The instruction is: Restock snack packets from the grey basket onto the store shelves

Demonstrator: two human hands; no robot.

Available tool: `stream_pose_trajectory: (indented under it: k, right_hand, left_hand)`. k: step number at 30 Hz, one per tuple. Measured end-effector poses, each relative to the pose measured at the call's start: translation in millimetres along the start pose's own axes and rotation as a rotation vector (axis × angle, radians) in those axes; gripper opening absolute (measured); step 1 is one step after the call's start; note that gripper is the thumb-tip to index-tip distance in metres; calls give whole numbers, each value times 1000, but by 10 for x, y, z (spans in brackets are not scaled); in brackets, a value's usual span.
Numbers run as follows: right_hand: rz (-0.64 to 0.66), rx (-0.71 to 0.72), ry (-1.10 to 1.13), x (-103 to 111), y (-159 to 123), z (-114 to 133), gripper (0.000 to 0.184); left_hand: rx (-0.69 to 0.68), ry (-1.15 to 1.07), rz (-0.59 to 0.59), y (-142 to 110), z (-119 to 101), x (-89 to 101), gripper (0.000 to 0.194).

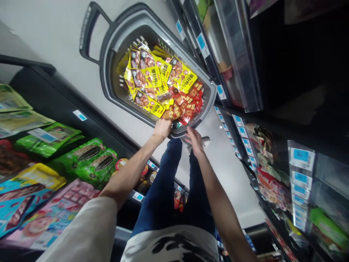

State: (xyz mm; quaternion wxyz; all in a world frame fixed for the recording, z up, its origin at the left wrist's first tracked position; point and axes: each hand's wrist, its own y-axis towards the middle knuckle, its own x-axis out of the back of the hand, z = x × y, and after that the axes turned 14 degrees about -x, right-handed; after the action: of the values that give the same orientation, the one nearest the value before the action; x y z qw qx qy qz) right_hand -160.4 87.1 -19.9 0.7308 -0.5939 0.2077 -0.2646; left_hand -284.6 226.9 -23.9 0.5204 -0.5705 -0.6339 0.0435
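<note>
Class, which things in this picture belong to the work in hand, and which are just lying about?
Part of the work:
Basket
Yellow packets inside
Red packets inside
Left hand at the basket
Right hand by its rim

Just lying about:
Green bags, shelved
Pink package, shelved
White-and-blue price label

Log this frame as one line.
left hand: curled at basket rim, grip unclear | right hand: open at rim | basket: yellow packets, red packets

A white short-sleeved T-shirt [170,236] with a black printed motif [174,247] is worn, together with dark blue trousers [159,193].
</note>
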Motion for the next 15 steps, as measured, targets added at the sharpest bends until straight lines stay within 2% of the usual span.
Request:
stream_pose_trajectory:
  k: [3,5,7,10,13,15]
  right_hand:
    - [194,-134,171,-185,52,136,58]
    - [174,-141,233,-246,41,149,55]
    - [62,-135,272,-208,7,106,50]
    - [-52,-60,276,57,-90,-14,49]
    - [-113,43,253,475,-255,-170,59]
    - [-153,5,254,754,-380,-306,65]
  left_hand:
    - [-114,3,73,-282,-419,12,29]
    - [-230,34,99,-475,-671,-15,40]
    - [-374,-10,101,-616,-816,-43,39]
    - [-501,-272,16,-627,-780,-58,29]
    - [-380,-389,-156,-310,-525,-78,33]
    - [-262,-268,-221,54,-313,-127,54]
